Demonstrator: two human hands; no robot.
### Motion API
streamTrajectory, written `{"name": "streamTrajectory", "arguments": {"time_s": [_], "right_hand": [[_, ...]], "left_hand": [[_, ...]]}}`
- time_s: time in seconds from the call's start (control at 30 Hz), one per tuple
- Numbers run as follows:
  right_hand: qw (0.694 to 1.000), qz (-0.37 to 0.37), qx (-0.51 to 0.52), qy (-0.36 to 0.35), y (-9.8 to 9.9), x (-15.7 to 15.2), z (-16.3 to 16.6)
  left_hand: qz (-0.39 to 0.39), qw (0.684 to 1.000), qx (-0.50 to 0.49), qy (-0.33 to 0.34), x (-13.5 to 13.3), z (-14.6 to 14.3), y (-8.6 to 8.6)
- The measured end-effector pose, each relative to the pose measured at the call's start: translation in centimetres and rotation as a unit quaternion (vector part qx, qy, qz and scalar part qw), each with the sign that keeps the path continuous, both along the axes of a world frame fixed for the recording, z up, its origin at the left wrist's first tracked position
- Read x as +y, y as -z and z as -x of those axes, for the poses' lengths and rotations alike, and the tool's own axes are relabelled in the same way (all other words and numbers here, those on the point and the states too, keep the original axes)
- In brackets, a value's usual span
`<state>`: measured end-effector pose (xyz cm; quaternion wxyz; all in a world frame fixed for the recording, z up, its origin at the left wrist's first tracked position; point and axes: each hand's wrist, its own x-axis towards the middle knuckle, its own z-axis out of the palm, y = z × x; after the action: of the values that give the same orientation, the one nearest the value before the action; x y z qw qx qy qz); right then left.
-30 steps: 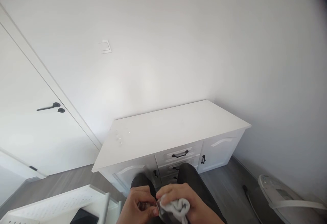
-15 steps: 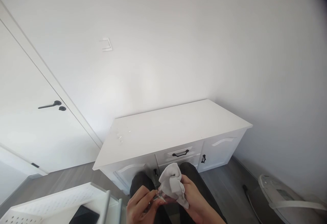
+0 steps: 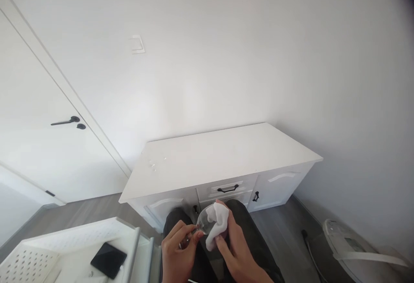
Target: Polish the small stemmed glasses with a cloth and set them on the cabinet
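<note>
My left hand (image 3: 178, 250) is closed in a pinch on the stem of a clear glass (image 3: 203, 223) held over my lap. A white cloth (image 3: 217, 223) is pushed into and wrapped around the bowl of that glass, with my right hand (image 3: 233, 253) closed on the cloth. Both hands sit low in the middle of the view, above my dark trousers (image 3: 246, 227).
A white cabinet (image 3: 226, 158) with black handles stands in front of me against the wall. A white perforated cart (image 3: 64, 248) at lower left carries a black phone (image 3: 108, 259). A white door (image 3: 39, 136) is on the left, a white appliance (image 3: 352, 248) at lower right.
The glass came out from behind my hands. My right hand lifted the cloth, then worked it onto the glass bowl. The view tilted down slightly, showing more of the cart and phone.
</note>
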<state>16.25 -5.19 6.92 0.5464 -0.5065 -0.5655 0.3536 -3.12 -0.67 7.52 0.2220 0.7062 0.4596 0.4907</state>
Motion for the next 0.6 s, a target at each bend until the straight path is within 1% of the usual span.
{"name": "streamTrajectory", "arguments": {"time_s": [0.07,0.13,0.2,0.27,0.33,0.37,0.4,0.43,0.47,0.5,0.53,0.57,0.6], "right_hand": [[0.999,0.022,0.006,-0.037,0.0,0.0,-0.1],[0.998,0.039,0.042,-0.041,0.8,0.2,-0.5],[0.995,0.045,0.088,-0.016,2.0,0.6,-0.9],[0.989,0.055,0.137,0.023,3.2,1.0,-1.3],[0.980,0.075,0.175,0.061,4.1,1.5,-1.5],[0.975,0.084,0.190,0.080,4.4,1.6,-1.6],[0.970,0.091,0.201,0.098,4.7,1.8,-1.7],[0.966,0.098,0.208,0.115,4.9,1.9,-1.9],[0.962,0.105,0.213,0.133,5.1,2.0,-2.1],[0.959,0.114,0.215,0.148,5.3,2.0,-2.4],[0.955,0.125,0.218,0.157,5.6,1.9,-2.7],[0.952,0.137,0.220,0.162,6.0,1.8,-3.1],[0.950,0.152,0.220,0.162,6.5,1.6,-3.5]], "left_hand": [[0.032,0.999,0.020,0.023,0.3,0.1,-0.2],[0.080,0.995,0.036,0.052,0.7,0.1,-0.4],[0.121,0.990,0.038,0.060,0.8,-0.3,-0.5],[0.142,0.987,0.034,0.061,0.6,-1.0,-0.8],[0.138,0.988,0.027,0.059,0.4,-1.1,-1.2],[0.116,0.992,0.020,0.044,0.4,-0.7,-1.4],[0.084,0.996,0.015,0.003,0.5,0.2,-1.7],[0.044,0.997,0.011,-0.063,0.6,1.5,-1.8],[0.001,0.988,0.012,-0.153,0.8,3.3,-1.8],[-0.020,0.963,0.027,-0.269,1.1,5.3,-1.6],[-0.013,0.936,0.029,-0.350,1.3,7.5,-1.1],[-0.003,0.914,0.033,-0.404,1.4,9.6,-0.2],[0.013,0.894,0.043,-0.447,1.5,11.7,1.0]]}}
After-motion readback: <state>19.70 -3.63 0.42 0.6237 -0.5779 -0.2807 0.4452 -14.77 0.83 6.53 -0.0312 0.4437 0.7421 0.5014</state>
